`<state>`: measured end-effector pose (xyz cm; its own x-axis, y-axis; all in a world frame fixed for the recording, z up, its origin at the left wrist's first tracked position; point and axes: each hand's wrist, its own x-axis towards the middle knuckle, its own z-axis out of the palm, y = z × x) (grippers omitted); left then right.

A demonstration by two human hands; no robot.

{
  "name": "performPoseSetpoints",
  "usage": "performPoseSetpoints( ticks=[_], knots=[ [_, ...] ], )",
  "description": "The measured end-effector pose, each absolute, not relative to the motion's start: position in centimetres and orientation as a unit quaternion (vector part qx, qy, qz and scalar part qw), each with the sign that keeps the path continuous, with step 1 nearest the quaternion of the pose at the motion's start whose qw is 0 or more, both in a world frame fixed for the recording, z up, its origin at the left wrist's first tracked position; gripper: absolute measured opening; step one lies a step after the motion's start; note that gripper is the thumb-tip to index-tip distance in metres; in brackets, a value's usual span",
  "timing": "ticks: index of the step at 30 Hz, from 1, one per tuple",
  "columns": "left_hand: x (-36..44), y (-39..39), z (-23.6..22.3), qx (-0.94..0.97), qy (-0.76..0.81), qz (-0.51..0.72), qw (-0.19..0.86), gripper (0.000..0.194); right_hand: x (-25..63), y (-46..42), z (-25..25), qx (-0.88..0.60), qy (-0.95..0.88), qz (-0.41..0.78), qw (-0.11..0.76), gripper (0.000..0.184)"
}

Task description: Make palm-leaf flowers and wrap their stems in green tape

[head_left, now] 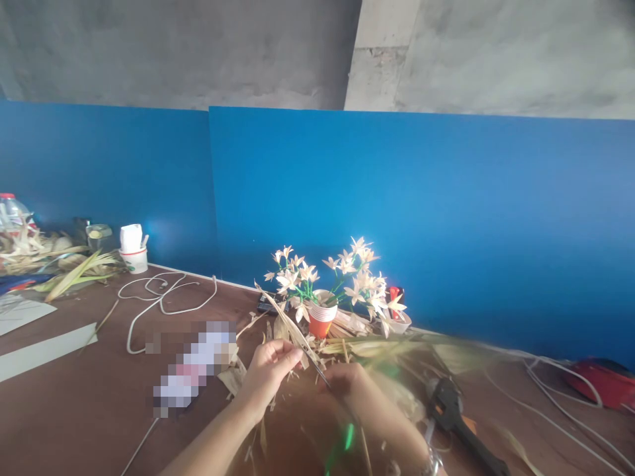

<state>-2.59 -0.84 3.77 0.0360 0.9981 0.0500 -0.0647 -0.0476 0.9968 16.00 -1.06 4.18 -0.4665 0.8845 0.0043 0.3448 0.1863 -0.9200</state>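
My left hand pinches a strip of dried corn husk, thumb against fingers, and the strip rises toward the upper left. My right hand is close on the right and smeared by motion, its fingers curled. A thin dark blade-like tool runs from the husk to the right hand; its handle cannot be made out. Behind the hands, an orange and white paper cup stack holds cream husk flowers on green stems. Husk scraps lie around the hands.
At right lie a black hot glue gun, white cables and a red pouch. On the left are a pixelated object, a white cord, a paper cup and a husk pile. Blue panels stand behind.
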Motion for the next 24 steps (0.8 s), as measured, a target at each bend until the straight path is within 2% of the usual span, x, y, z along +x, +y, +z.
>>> performPoseSetpoints(
  ticks=[13, 24],
  knots=[
    [-3.3, -0.7, 4.3, 0.534, 0.465, 0.467, 0.53, 0.022, 16.8, -1.5, 5.6, -0.463, -0.751, 0.414, 0.222, 0.014],
    [-3.4, -0.8, 5.0, 0.558, 0.46, 0.459, 0.516, 0.032, 16.9, -1.7, 6.3, -0.495, -0.752, 0.391, 0.19, 0.012]
  ],
)
